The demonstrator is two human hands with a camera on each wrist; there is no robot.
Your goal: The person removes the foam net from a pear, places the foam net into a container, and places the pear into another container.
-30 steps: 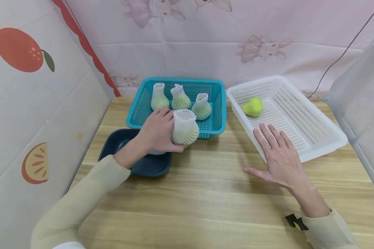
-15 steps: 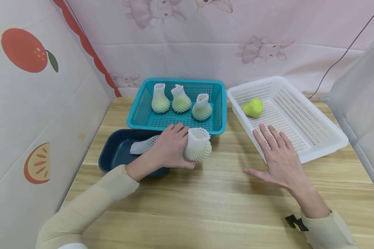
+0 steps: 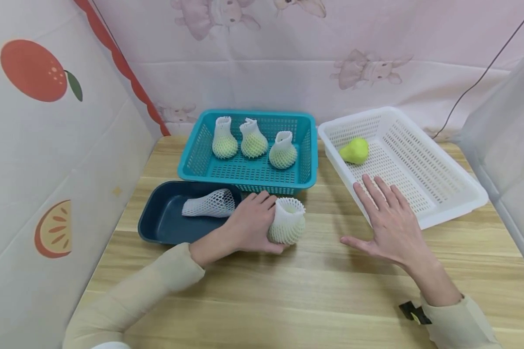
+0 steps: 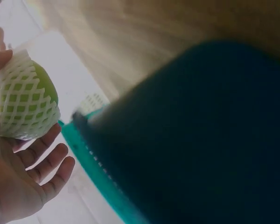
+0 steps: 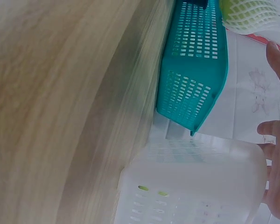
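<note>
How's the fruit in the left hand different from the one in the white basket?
The held fruit wears a white foam net; the bare fruit wears none. The left hand grips the held fruit, while the bare fruit lies on its side in the white basket. Both look green.

Left hand (image 3: 252, 224) gripping, back upward, thumb opposite fingers; left arm (image 3: 133, 295) slanted inward from lower left; right hand (image 3: 393, 225) palm down, fingers straight and spread, thumb out sideways; right arm (image 3: 460, 320) angled in from lower right.
</note>
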